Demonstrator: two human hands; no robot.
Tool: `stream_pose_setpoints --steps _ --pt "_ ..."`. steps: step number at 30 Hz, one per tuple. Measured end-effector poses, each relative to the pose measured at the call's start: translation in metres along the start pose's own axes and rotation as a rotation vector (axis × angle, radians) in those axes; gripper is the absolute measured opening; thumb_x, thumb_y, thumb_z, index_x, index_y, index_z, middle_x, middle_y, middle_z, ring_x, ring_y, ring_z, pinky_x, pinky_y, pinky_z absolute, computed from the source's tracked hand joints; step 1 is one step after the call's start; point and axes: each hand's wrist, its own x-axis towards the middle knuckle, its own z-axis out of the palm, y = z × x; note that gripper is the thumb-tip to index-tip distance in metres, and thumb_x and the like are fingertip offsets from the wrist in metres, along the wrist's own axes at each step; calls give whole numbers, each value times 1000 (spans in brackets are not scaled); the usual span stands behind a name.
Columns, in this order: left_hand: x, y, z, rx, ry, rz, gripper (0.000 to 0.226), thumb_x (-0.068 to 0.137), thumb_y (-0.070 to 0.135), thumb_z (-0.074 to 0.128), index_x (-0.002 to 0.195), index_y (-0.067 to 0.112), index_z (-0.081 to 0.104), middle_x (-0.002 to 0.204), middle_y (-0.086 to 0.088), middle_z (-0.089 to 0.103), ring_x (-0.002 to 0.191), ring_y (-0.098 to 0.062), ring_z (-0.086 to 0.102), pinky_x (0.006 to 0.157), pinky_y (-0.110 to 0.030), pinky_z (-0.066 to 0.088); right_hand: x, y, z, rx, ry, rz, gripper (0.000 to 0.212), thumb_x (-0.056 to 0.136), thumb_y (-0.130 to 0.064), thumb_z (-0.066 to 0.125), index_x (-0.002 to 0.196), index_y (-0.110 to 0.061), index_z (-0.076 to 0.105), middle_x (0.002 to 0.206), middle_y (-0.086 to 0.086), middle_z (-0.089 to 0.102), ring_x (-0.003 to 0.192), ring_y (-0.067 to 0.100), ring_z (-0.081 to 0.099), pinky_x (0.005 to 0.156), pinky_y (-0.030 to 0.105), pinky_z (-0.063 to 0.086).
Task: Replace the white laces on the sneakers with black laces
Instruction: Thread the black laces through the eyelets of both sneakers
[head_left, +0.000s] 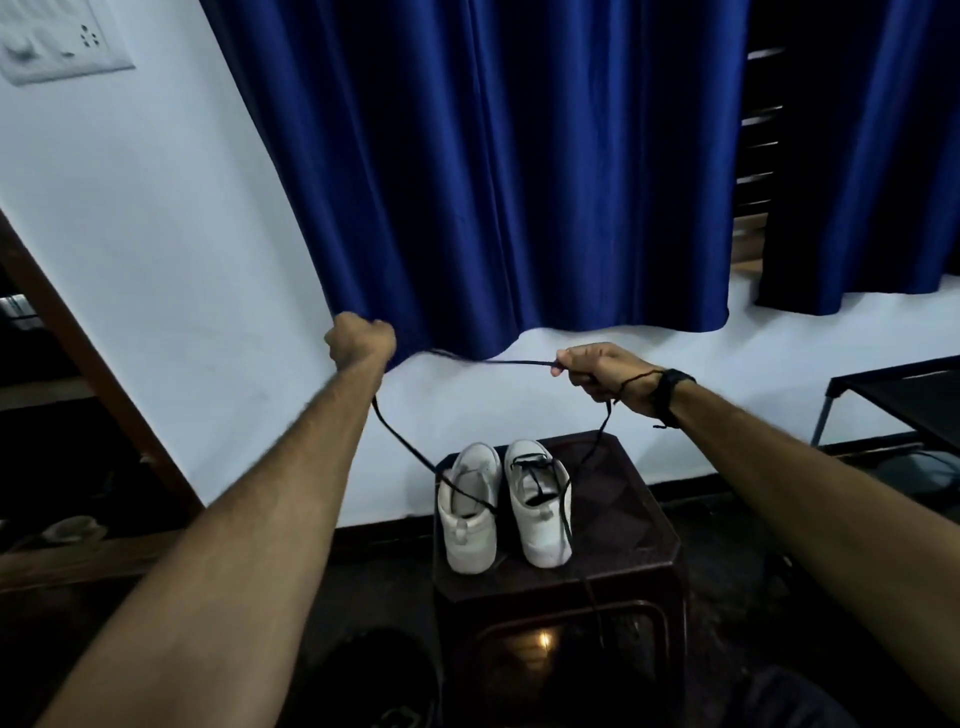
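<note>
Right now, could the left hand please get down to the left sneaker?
Probably yes, but not at once: the left hand is raised above the left sneaker and grips the black lace. Nothing stands between them; it would only need to lower, perhaps freeing the lace.

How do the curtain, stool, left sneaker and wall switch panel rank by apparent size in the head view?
1. Curtain
2. Stool
3. Switch panel and left sneaker: look alike in size; the panel is cut by the frame edge, so unranked.
</note>
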Motion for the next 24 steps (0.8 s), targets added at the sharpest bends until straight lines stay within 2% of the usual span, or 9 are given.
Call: stream_pose_setpoints --steps 3,6,8,10,11,13,17,21,24 --pt "-29 -15 9 227 -125 114 76 79 28 74 137 5 30 137 -19 43 116 -39 55 95 -44 50 2 -3 13 16 52 -20 27 100 -36 50 86 -19 66 63 -7 34 51 6 24 45 16 22" --pt "-66 -16 28 101 -162 358 74 83 40 74 138 12 32 135 -8 40 102 -25 55 85 -37 47 6 -21 35 -22 54 -67 26 99 -37 52 83 -21 65 66 -7 40 51 5 28 45 15 24" --pt "-87 -8 37 -166 -624 246 53 94 51 57 134 18 46 119 -2 58 84 -16 54 62 -26 39 8 -34 49 11 48 -127 26 100 -32 51 81 -17 61 63 -9 45 49 4 31 44 14 26" --pt "-97 -8 39 -279 -998 106 47 98 58 43 111 19 64 79 -1 65 54 -8 40 46 -19 20 9 -44 55 74 88 -179 26 101 -24 50 80 -12 57 57 -10 47 44 -1 37 43 12 31" --pt "-95 -10 42 -306 -990 105 43 100 53 44 97 18 69 62 3 54 47 -5 29 43 -17 15 9 -45 53 74 120 -187 25 100 -26 52 81 -11 58 56 -10 46 43 -1 37 44 14 31" --pt "-81 -16 40 -447 -757 69 32 102 31 48 80 16 67 49 11 32 43 -4 20 38 -16 12 6 -37 43 32 142 -141 26 95 -37 58 85 -14 64 57 -8 39 46 5 29 45 18 25" --pt "-41 -34 11 -763 -428 -241 29 100 15 43 74 15 56 40 10 33 29 -3 16 31 -16 10 -17 2 13 -16 33 29 33 94 -44 58 85 -14 70 58 -3 23 50 11 19 45 20 19" --pt "-30 -63 -2 -446 -304 -298 20 91 10 45 74 13 55 61 0 40 37 -9 24 36 -16 15 -28 32 1 132 75 109 30 96 -41 54 83 -17 64 59 -6 21 52 10 14 44 20 14" --pt "-55 -68 12 -154 -454 -120 15 81 9 65 89 16 56 79 -3 51 53 -14 35 46 -23 22 -21 26 15 332 107 73 26 100 -35 49 86 -17 61 60 -5 20 52 9 13 46 22 10"
